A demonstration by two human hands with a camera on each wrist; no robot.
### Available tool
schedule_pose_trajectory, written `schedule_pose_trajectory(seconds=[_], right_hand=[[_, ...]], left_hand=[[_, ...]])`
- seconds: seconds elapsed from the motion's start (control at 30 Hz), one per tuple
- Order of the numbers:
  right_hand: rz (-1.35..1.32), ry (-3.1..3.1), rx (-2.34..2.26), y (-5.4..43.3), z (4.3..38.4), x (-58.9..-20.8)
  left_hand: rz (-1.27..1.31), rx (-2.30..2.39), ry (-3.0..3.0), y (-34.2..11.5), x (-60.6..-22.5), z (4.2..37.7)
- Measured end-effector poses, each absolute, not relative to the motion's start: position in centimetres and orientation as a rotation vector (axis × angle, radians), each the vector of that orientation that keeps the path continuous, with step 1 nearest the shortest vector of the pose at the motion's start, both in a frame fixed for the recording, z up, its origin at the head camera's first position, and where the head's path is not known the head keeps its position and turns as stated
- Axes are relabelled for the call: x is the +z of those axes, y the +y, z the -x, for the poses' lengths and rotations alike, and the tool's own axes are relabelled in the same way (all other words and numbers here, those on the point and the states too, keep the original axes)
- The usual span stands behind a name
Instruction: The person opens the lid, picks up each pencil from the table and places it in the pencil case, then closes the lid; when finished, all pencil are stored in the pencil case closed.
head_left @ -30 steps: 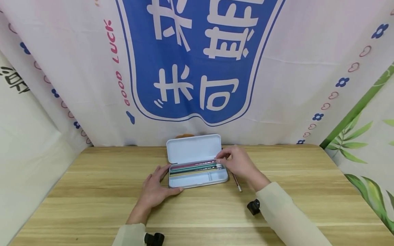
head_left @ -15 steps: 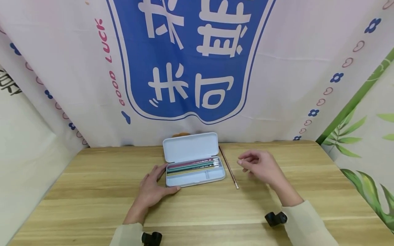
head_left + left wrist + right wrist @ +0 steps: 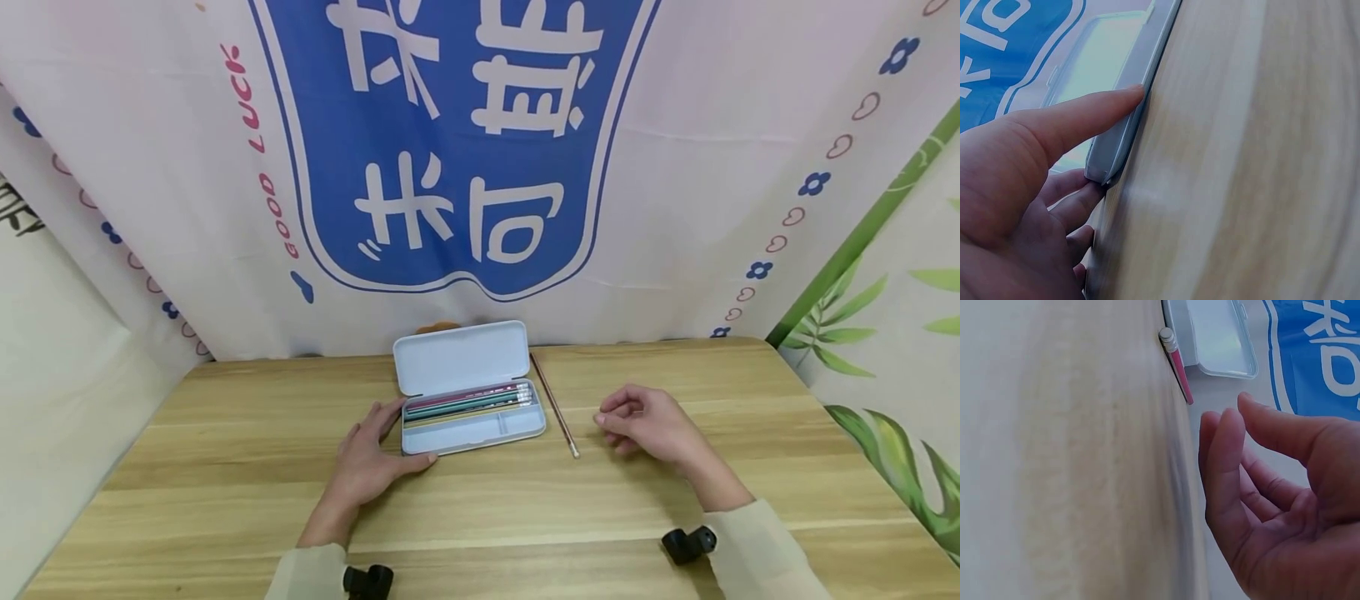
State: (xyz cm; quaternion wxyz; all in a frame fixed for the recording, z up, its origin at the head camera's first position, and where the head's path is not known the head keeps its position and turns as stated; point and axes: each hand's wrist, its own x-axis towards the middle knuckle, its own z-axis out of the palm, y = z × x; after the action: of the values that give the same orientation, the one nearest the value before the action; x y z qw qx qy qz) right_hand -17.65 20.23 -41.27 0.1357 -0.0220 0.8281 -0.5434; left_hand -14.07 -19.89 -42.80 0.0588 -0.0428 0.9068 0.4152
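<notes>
A light-blue pencil case (image 3: pixel 457 439) lies with its lid (image 3: pixel 461 357) raised at the back of the table. Inside, several pencils (image 3: pixel 465 403), maroon, green, dark and yellow, lie side by side in the long compartment. My left hand (image 3: pixel 367 467) rests at the case's front left corner, its straight thumb along the front edge and its fingers at the left end. A single reddish-brown pencil (image 3: pixel 553 402) with a white eraser end lies on the table just right of the case. Holding nothing, my right hand (image 3: pixel 651 425) hovers right of that pencil, fingers loosely bent, thumb apart from the fingertips.
The wooden table (image 3: pixel 480 525) ends at a hanging cloth (image 3: pixel 690 208) with a blue printed panel, just behind the case. An orange-brown object (image 3: pixel 437 327) peeks out behind the lid. Small black cameras (image 3: pixel 688 545) sit on both wrists.
My right hand has withdrawn from the case's right end to the right of the loose pencil, then slightly further right and nearer. My left hand stays at the case.
</notes>
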Motion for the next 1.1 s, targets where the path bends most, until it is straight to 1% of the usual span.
schedule_pose_trajectory(seconds=[0.2, 0.4, 0.77, 0.93, 1.1], right_hand=[[0.002, 2.293, -1.635, 20.7, 18.0, -41.9], [-0.04, 2.293, -1.632, 19.9, 18.0, -42.0], [0.035, 2.469, -1.418, 17.0, 17.4, -41.8], [0.075, 2.59, -1.31, 16.6, 17.1, -41.5], [0.025, 2.666, -1.186, 16.7, 17.0, -41.3]], left_hand=[[0.132, 1.255, 2.746, -20.0, -43.0, 14.1], [0.139, 1.254, 2.739, -20.1, -43.0, 14.2], [0.123, 1.25, 2.746, -19.9, -42.9, 14.2], [0.126, 1.254, 2.744, -19.9, -42.8, 14.1], [0.131, 1.274, 2.732, -20.0, -42.9, 14.1]])
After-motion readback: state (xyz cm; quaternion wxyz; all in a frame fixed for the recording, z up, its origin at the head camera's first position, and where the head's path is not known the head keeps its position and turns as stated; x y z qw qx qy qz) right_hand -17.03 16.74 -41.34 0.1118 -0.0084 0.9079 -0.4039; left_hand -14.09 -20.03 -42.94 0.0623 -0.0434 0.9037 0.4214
